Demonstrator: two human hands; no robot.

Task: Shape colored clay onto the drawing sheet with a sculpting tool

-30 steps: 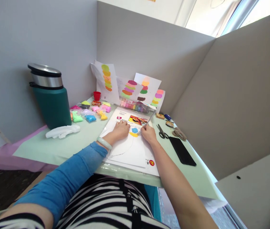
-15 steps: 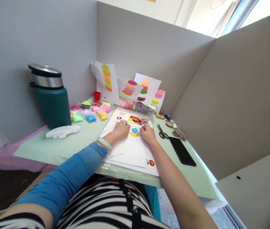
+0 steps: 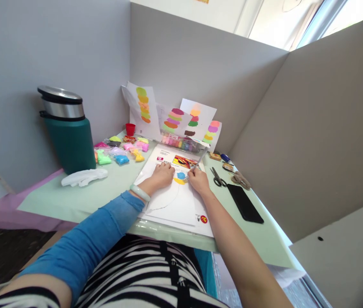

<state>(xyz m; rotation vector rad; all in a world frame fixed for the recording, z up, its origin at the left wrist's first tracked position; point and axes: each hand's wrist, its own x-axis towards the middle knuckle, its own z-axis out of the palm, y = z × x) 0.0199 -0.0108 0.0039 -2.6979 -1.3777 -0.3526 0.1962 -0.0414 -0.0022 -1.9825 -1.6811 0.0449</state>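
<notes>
At the middle of the frame, my left hand (image 3: 162, 174) lies flat on the white sheet (image 3: 171, 201), fingers spread and pinning it down, closed on nothing. My right hand (image 3: 198, 180) is pinched shut on a thin stick tool (image 3: 197, 164), its tip down beside the blue dab (image 3: 181, 175) and the yellow strip (image 3: 179, 181) pressed on the sheet. To do this well, I judge I should keep the paper held firm, use light short strokes, and stay inside the pencilled curve. Right of my hand lie scissors (image 3: 216, 176) and a black phone (image 3: 245, 203); clay packets (image 3: 122, 149) sit at the upper left.
</notes>
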